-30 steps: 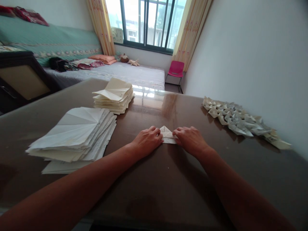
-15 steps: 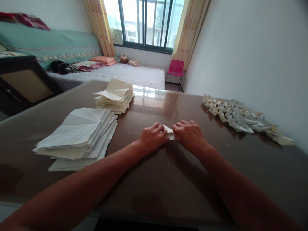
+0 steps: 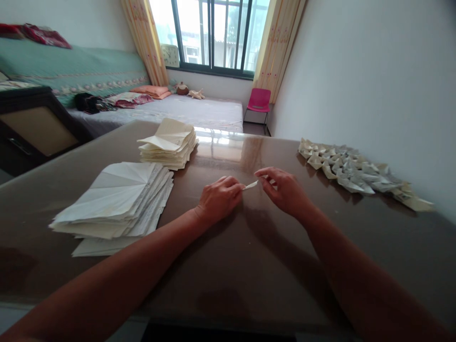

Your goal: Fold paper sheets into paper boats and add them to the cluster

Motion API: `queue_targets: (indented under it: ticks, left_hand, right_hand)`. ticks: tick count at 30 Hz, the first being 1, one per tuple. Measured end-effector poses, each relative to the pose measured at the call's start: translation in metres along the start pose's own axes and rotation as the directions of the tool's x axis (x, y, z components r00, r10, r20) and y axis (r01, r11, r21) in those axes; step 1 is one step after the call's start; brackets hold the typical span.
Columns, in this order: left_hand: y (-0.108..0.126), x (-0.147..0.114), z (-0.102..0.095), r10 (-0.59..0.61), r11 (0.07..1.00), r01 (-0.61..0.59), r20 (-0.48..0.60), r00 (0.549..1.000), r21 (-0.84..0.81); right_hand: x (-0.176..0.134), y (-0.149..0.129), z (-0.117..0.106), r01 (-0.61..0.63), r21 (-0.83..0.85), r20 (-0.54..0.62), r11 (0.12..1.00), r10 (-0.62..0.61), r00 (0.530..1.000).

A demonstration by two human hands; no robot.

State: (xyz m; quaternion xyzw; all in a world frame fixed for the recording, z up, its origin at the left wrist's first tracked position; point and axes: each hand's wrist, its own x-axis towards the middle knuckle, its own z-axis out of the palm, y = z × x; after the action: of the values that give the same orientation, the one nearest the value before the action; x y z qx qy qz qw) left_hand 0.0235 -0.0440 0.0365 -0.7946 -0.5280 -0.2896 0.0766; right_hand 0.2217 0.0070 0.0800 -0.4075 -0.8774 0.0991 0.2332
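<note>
Over the middle of the brown table, my left hand (image 3: 221,195) is closed, pinching one end of a small folded piece of paper (image 3: 251,185). The whitish paper shows as a thin strip, seen nearly edge-on. At its other end is my right hand (image 3: 280,186), with thumb and fingers apart. Its fingertips lie close to the paper; whether they touch it I cannot tell.
To the left lie a stack of creased white sheets (image 3: 117,190) and, behind it, a stack of cream sheets (image 3: 167,145). Several folded paper pieces (image 3: 351,166) cluster on the glossy table (image 3: 228,261) at right, near the wall. A pink chair (image 3: 259,100) stands beyond.
The folded paper has turned from showing a broad face to a thin edge. My right hand has loosened its fingers and risen slightly; my left hand has shifted a little left, still gripping.
</note>
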Motion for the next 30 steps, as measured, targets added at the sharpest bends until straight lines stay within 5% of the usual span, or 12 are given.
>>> queue_targets:
  ticks: [4, 9, 16, 19, 23, 30]
  left_hand:
    - [0.004, 0.003, 0.000, -0.235, 0.908, 0.189, -0.083, 0.968, -0.373]
    - [0.009, 0.003, 0.005, -0.347, 0.728, 0.306, 0.056, 0.936, -0.613]
    - [-0.009, 0.003, 0.005, -0.296, 0.575, 0.478, 0.375, 0.878, -0.664]
    - [-0.015, 0.001, 0.009, -0.286, 0.669, 0.500, 0.430, 0.856, -0.550]
    - [-0.019, 0.001, 0.009, -0.313, 0.863, 0.409, 0.323, 0.893, -0.296]
    - [-0.015, -0.002, 0.005, -0.226, 0.972, 0.235, 0.301, 0.926, 0.006]
  right_hand:
    - [0.008, 0.015, 0.010, 0.020, 0.473, 0.114, 0.881, -0.084, 0.990]
    - [0.010, 0.026, 0.028, -0.151, 0.781, 0.216, 0.606, -0.035, 0.976]
    - [0.009, 0.037, 0.025, -0.089, 0.568, 0.427, 0.818, -0.201, 0.882]
    - [0.010, 0.034, 0.032, -0.015, 0.443, 0.345, 0.897, -0.155, 0.926]
    - [0.007, 0.023, 0.043, 0.071, 0.186, 0.060, 0.980, -0.084, 0.995]
    - [0.001, 0.017, 0.049, 0.134, 0.229, 0.275, 0.964, -0.196, 0.941]
